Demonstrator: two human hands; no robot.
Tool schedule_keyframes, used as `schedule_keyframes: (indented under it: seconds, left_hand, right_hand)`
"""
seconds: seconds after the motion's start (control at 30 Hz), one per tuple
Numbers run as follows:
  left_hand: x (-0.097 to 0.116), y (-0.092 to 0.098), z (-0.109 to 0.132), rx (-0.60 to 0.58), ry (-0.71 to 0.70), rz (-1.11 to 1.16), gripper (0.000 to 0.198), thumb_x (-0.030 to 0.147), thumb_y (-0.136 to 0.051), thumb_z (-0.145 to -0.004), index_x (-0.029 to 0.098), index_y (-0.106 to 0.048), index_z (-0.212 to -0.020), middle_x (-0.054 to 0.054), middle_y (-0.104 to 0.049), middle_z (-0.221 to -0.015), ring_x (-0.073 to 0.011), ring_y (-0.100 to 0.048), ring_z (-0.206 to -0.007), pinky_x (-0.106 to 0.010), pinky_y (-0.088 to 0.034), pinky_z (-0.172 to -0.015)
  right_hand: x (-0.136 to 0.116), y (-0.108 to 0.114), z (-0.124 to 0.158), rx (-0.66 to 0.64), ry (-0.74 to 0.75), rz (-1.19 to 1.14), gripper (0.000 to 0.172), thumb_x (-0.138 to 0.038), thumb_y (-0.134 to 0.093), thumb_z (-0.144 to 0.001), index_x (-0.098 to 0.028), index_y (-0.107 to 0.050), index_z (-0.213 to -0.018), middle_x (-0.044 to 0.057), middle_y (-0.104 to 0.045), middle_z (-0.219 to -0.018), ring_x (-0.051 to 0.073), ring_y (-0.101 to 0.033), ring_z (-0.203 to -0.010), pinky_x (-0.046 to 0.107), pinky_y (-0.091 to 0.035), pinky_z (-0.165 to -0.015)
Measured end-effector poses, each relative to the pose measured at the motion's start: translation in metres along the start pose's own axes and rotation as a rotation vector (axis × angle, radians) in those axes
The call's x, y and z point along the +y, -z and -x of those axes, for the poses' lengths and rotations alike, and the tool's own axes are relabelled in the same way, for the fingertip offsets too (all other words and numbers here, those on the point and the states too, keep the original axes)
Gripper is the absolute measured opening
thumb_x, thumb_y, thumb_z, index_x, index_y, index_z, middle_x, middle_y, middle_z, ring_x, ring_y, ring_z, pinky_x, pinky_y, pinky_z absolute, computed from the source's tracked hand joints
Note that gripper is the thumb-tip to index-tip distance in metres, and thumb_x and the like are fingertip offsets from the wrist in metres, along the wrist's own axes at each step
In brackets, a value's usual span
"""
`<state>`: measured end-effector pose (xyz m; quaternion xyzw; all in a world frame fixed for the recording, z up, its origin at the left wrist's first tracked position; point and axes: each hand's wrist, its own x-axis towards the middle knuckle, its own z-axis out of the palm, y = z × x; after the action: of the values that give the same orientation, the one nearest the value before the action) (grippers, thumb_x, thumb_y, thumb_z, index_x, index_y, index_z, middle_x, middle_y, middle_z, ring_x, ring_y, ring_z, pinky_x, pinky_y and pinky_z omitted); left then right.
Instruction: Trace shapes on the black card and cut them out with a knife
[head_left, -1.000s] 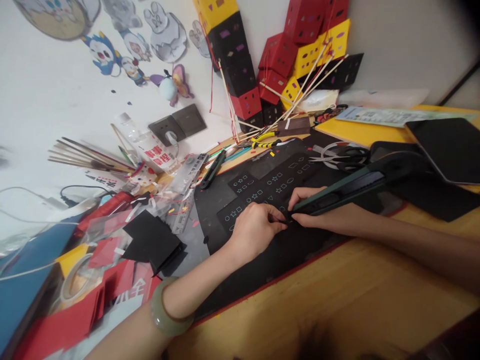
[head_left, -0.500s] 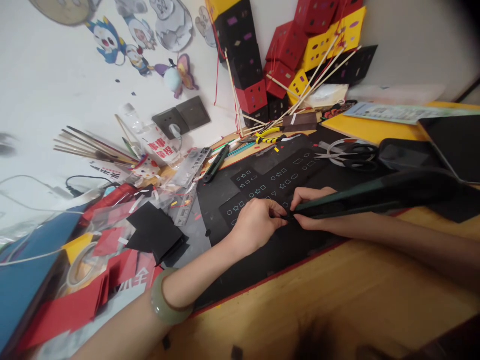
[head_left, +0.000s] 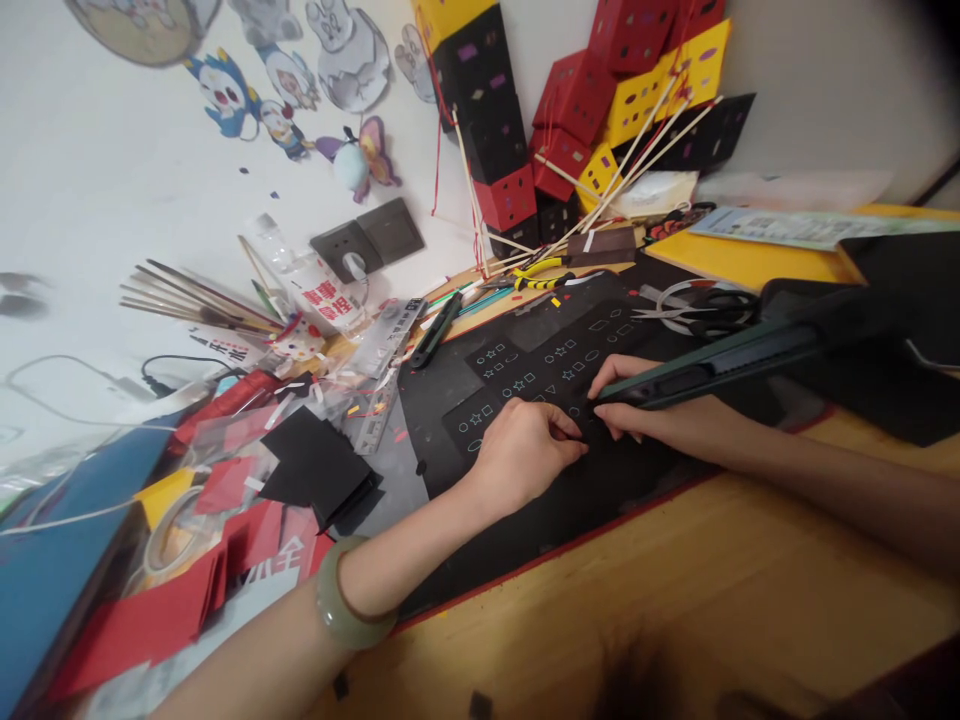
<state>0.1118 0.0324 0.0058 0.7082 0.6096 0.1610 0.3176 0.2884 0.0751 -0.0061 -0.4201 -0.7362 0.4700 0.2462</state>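
Observation:
My right hand [head_left: 641, 408] is closed round a long dark green utility knife [head_left: 724, 358]. Its tip end points left, low over a black card [head_left: 536, 372] drawn with rows of small stars, circles, squares and other shapes. My left hand [head_left: 517, 452] rests on the card's near part, just left of the knife tip. Thumb and fingers there are pressed together; what lies between them is hidden. A pale green bangle [head_left: 346, 598] circles the left wrist. Beneath the card lies a dark cutting mat [head_left: 487, 545].
A second cutter [head_left: 436, 330], pliers [head_left: 541, 272] and scissors [head_left: 712, 308] lie behind the card. To the left are folded black card [head_left: 319, 465], red paper [head_left: 146, 620] and a tape roll [head_left: 171, 528]. Red, yellow and black paper boxes [head_left: 480, 110] stand against the wall.
The knife has tilted up and turned, showing its slider side. My right hand has drawn slightly away from my left fingertips, which were at the blade tip. The view shifted slightly.

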Motion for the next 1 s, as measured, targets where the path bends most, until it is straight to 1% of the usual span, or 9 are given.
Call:
schedule_keyframes:
  seconds: [0.13,0.23,0.33,0.4,0.53,0.6,0.67,0.77,1.0]
  left_hand:
    - [0.001,0.001,0.0,0.009,-0.046,-0.007,0.015,0.021,-0.053,-0.076,0.02,-0.068,-0.074,0.002,-0.068,-0.074,-0.0142,-0.058,-0.07,-0.026,-0.044,-0.072]
    - [0.002,0.002,0.0,0.003,-0.045,-0.023,0.017,0.017,-0.051,-0.074,0.019,-0.067,-0.071,0.001,-0.067,-0.072,-0.0144,-0.058,-0.07,-0.026,-0.044,-0.072]
    - [0.002,0.003,0.0,0.004,-0.037,-0.038,0.014,0.016,-0.052,-0.072,0.018,-0.066,-0.069,0.001,-0.066,-0.069,-0.015,-0.058,-0.069,-0.026,-0.044,-0.071]
    - [0.002,0.003,0.0,0.003,-0.042,-0.04,0.015,0.017,-0.052,-0.074,0.018,-0.066,-0.07,0.001,-0.066,-0.07,-0.0147,-0.057,-0.069,-0.026,-0.044,-0.07]
    - [0.0,0.001,0.0,-0.007,-0.03,-0.011,0.013,0.028,-0.056,-0.078,0.021,-0.067,-0.077,0.002,-0.066,-0.074,-0.0148,-0.056,-0.072,-0.025,-0.043,-0.068]
    - [0.0,-0.002,0.001,0.013,0.007,-0.012,0.011,0.032,-0.062,-0.075,0.022,-0.067,-0.079,0.002,-0.065,-0.073,-0.0168,-0.055,-0.077,-0.026,-0.042,-0.066]
    - [0.001,-0.004,0.002,0.053,0.028,-0.042,0.014,0.033,-0.068,-0.071,0.023,-0.066,-0.08,0.002,-0.064,-0.072,-0.0192,-0.053,-0.082,-0.026,-0.04,-0.065]
    - [0.003,-0.007,0.002,0.084,0.015,-0.073,0.018,0.034,-0.07,-0.069,0.023,-0.065,-0.082,0.002,-0.062,-0.071,-0.0204,-0.051,-0.086,-0.027,-0.039,-0.066]
    - [0.002,-0.005,-0.003,0.008,0.065,-0.029,0.011,0.029,-0.067,-0.071,0.024,-0.067,-0.081,0.002,-0.059,-0.068,-0.0173,-0.052,-0.075,-0.025,-0.036,-0.059]
  right_hand:
    - [-0.002,-0.002,0.002,-0.003,0.032,0.022,0.011,-0.025,-0.054,-0.076,-0.023,-0.051,-0.086,-0.003,-0.063,-0.068,0.012,-0.059,-0.058,0.022,-0.044,-0.051]
    - [-0.007,-0.002,0.003,0.001,0.026,0.041,0.013,-0.028,-0.053,-0.078,-0.023,-0.051,-0.09,-0.002,-0.066,-0.072,0.013,-0.062,-0.059,0.024,-0.046,-0.055]
    - [-0.012,-0.002,0.004,0.014,0.005,0.07,0.013,-0.028,-0.053,-0.078,-0.023,-0.051,-0.09,-0.002,-0.067,-0.072,0.014,-0.064,-0.058,0.026,-0.047,-0.057]
    - [-0.013,-0.002,0.004,0.02,0.003,0.079,0.013,-0.028,-0.054,-0.078,-0.023,-0.052,-0.09,-0.002,-0.067,-0.072,0.014,-0.064,-0.058,0.026,-0.047,-0.057]
    - [-0.011,-0.002,0.003,0.016,0.008,0.047,0.013,-0.027,-0.053,-0.077,-0.023,-0.052,-0.089,-0.002,-0.067,-0.072,0.014,-0.063,-0.058,0.025,-0.047,-0.055]
    - [-0.011,-0.002,0.003,0.015,0.013,0.042,0.013,-0.026,-0.053,-0.077,-0.023,-0.051,-0.089,-0.002,-0.066,-0.071,0.014,-0.063,-0.058,0.025,-0.047,-0.055]
    - [-0.011,-0.002,0.003,0.016,0.01,0.048,0.013,-0.026,-0.054,-0.077,-0.022,-0.051,-0.089,-0.002,-0.065,-0.069,0.014,-0.063,-0.059,0.025,-0.047,-0.055]
    - [-0.013,-0.001,0.004,0.011,0.006,0.062,0.013,-0.027,-0.054,-0.077,-0.023,-0.052,-0.089,-0.003,-0.063,-0.066,0.014,-0.063,-0.06,0.025,-0.047,-0.057]
    - [-0.012,0.0,0.003,0.034,-0.007,0.118,0.015,-0.025,-0.055,-0.074,-0.023,-0.054,-0.089,-0.003,-0.065,-0.064,0.015,-0.064,-0.06,0.025,-0.047,-0.056]
